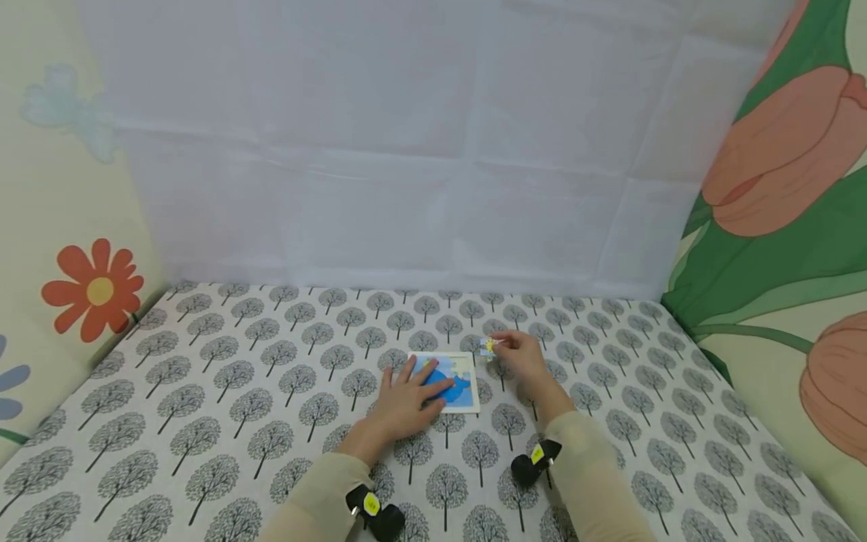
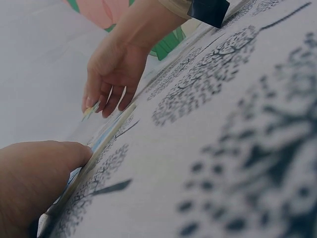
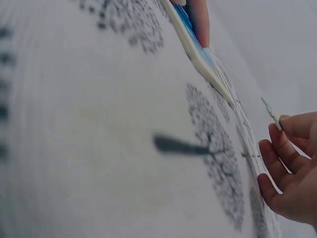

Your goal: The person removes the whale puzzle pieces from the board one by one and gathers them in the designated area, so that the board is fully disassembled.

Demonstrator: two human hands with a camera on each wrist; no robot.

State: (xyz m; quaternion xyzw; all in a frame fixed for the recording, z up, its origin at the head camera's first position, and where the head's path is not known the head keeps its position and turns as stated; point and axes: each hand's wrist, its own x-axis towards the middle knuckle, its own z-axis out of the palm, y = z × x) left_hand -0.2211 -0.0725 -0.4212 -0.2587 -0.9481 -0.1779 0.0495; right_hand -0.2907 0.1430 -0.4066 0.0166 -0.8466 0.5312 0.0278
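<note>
A flat white-framed picture board with a blue image lies on the tablecloth in the head view. My left hand rests on its left part with fingers spread, hiding some of the picture. Just beyond the board's upper right corner, my right hand pinches a small puzzle piece, yellow and pale blue, between thumb and fingertips. In the right wrist view that thin piece is seen edge-on, raised above the cloth and apart from the board. The left wrist view shows the left thumb at the board's edge.
A white cloth with black tree prints covers the table. Behind it hangs a white sheet. Flower-patterned walls stand at both sides. Each wrist wears a black strapped device.
</note>
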